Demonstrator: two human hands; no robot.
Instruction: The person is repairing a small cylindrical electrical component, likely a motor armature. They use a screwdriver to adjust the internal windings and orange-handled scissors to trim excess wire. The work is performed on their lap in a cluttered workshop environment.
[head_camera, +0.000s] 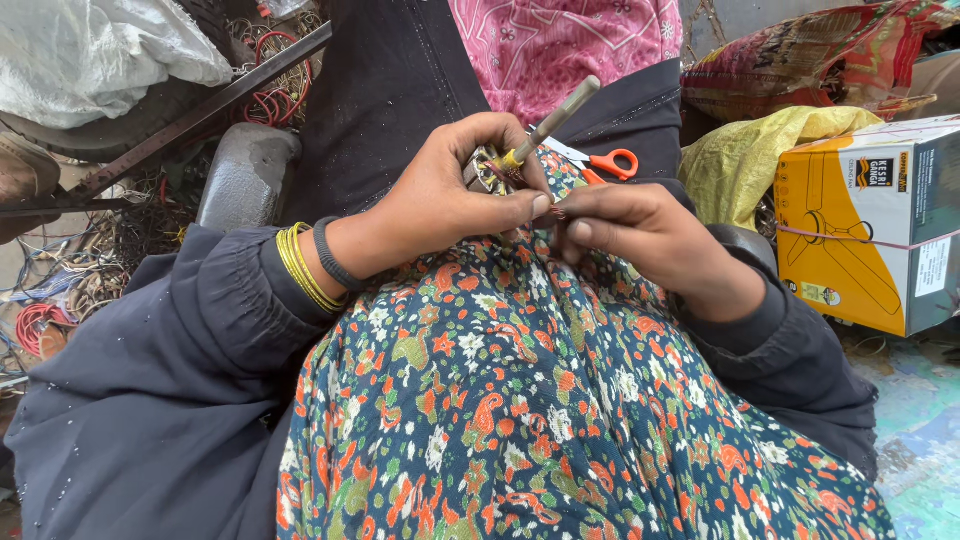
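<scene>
Left hand (440, 195) closes around a small metal part (483, 168) and a tool (548, 125), held above the lap. Right hand (640, 235) pinches a wire end (556, 212) just beside it. Keeping the part steady and the pinch tight should help. Scissors (612, 163) lie just beyond.

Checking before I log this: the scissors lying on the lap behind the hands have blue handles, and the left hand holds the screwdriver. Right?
Not quite. The head view shows the scissors have orange handles, not blue. The left hand does hold the screwdriver.
</scene>
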